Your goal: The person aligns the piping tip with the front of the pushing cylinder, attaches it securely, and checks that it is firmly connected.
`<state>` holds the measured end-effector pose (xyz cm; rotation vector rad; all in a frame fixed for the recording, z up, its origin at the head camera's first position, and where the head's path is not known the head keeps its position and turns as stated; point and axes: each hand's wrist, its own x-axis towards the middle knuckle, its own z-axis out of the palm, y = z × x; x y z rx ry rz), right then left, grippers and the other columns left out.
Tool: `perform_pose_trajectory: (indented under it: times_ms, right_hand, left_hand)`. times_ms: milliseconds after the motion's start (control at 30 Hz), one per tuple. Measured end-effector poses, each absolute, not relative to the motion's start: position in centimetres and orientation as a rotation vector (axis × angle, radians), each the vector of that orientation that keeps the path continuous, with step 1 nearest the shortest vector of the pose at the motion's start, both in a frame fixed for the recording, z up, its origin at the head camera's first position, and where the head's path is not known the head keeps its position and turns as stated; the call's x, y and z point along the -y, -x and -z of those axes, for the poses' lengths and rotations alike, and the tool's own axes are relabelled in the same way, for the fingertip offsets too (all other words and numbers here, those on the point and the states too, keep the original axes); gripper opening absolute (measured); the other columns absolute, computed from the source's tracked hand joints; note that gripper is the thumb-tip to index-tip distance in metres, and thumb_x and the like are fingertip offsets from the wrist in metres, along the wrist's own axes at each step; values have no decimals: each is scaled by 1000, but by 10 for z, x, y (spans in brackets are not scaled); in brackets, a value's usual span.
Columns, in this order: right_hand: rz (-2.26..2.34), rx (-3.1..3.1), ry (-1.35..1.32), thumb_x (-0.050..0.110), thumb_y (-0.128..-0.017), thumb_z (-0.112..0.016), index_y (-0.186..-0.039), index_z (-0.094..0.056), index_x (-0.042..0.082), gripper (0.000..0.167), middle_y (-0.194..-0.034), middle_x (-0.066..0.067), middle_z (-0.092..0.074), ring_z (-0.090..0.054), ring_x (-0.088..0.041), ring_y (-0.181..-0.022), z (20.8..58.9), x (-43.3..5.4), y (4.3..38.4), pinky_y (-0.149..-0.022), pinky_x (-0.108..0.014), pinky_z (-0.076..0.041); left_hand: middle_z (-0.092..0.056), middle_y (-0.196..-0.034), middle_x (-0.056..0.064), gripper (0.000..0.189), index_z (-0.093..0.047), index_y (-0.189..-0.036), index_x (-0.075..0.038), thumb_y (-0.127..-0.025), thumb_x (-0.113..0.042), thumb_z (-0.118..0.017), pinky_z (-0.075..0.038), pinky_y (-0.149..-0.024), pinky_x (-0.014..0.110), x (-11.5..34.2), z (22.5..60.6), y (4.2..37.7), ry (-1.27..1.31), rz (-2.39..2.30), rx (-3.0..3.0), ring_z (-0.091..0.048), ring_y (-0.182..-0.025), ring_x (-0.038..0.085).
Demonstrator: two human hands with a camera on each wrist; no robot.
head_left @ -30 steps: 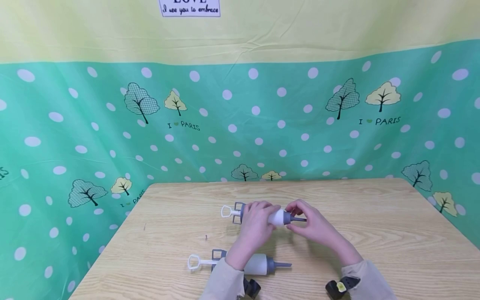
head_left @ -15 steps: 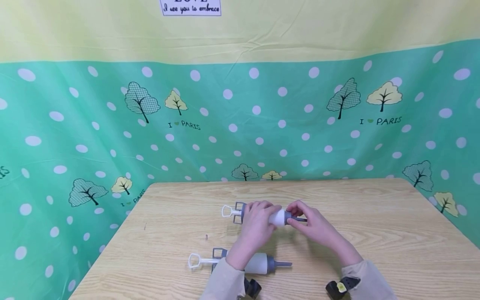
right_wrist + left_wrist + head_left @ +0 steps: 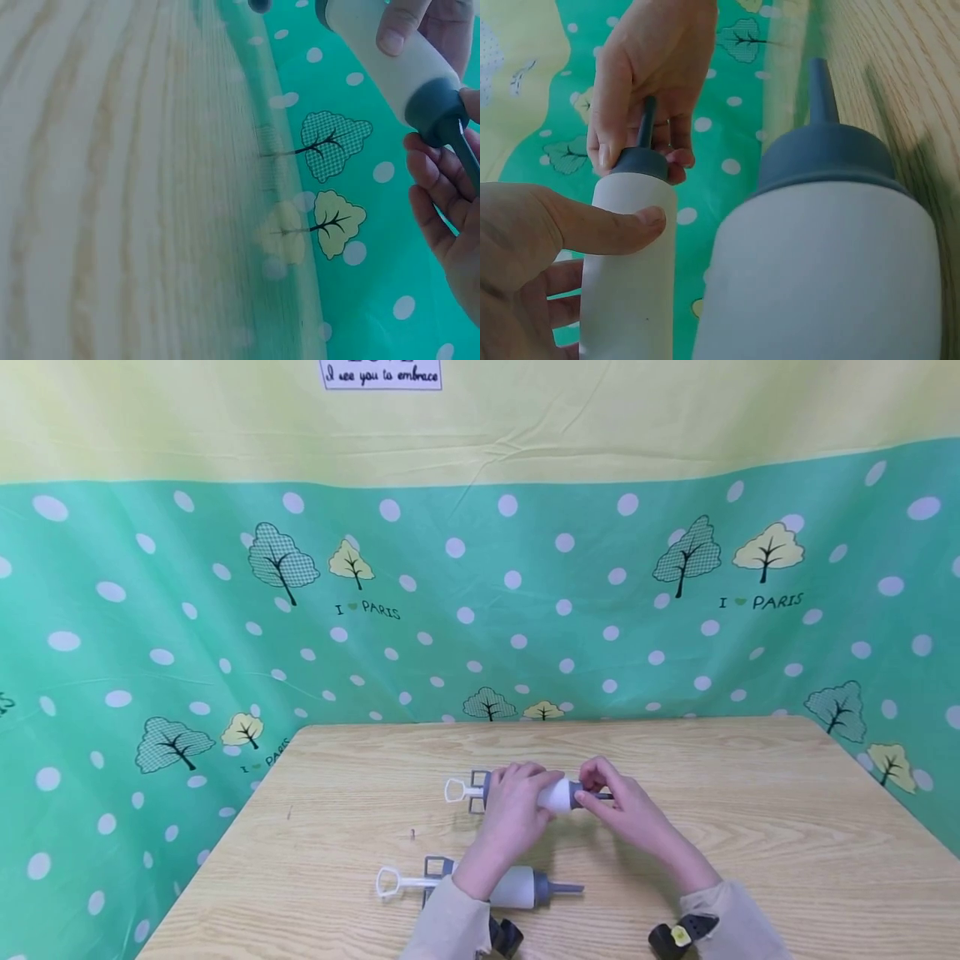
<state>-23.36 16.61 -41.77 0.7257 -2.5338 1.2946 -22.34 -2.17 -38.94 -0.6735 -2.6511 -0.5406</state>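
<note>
A large syringe (image 3: 555, 796) with a white barrel, grey nozzle cap and looped white plunger is held level over the table. My left hand (image 3: 516, 806) grips it round the barrel, the thumb lying across the white side in the left wrist view. At its other end my right hand (image 3: 626, 806) pinches the grey nozzle cap (image 3: 639, 163) between thumb and fingers, the thin nozzle (image 3: 463, 154) running along the palm. A second syringe (image 3: 513, 887) of the same kind lies on the wooden table nearer the body, its middle partly hidden by the left forearm.
On the wooden table (image 3: 337, 860) a tiny dark bit (image 3: 412, 833) lies left of the hands. A green dotted curtain (image 3: 420, 652) with printed trees hangs behind the table. Each wrist carries a black camera, the right camera (image 3: 671, 939) near the table's front.
My right thumb has moved from below the nozzle cap up onto its near side, and the fingers have shifted round it. The plunger end of the held syringe has dipped slightly.
</note>
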Motion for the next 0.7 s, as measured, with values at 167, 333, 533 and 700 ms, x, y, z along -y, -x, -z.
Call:
perform_pose_trajectory:
  times_ms: [167, 333, 533, 700]
  right_hand:
    - [-1346, 2580, -745, 23, -91, -54, -106, -47, 9, 22, -86, 3, -59, -56, -8, -80, 420, -167, 236, -73, -25, -49]
    - [-1372, 2643, -748, 27, -93, -51, -112, -47, 12, 24, -87, 3, -58, -56, -8, -82, 424, -171, 238, -76, -25, -48]
    - [-1406, 2677, -719, 29, -93, -50, -110, -51, 14, 23, -96, 1, -60, -56, -13, -91, 425, -176, 241, -82, -27, -47]
    - [-1429, 2700, -695, 27, -92, -51, -112, -51, 12, 25, -99, -1, -60, -56, -15, -93, 421, -179, 239, -81, -26, -47]
  left_hand:
    - [-63, -108, -2, 48, -65, -112, -22, -65, -18, -78, -37, -89, 39, 21, 391, 223, 668, 513, 2668, -55, -100, 17]
    - [-64, -108, -1, 49, -64, -112, -21, -66, -21, -78, -38, -86, 38, 19, 394, 225, 663, 485, 2691, -57, -97, 18]
    - [-64, -108, 1, 48, -64, -113, -18, -67, -24, -78, -39, -88, 41, 20, 398, 227, 671, 509, 2699, -57, -98, 20]
    - [-64, -107, 1, 47, -64, -112, -18, -67, -23, -78, -38, -90, 41, 23, 398, 229, 641, 504, 2716, -57, -97, 20]
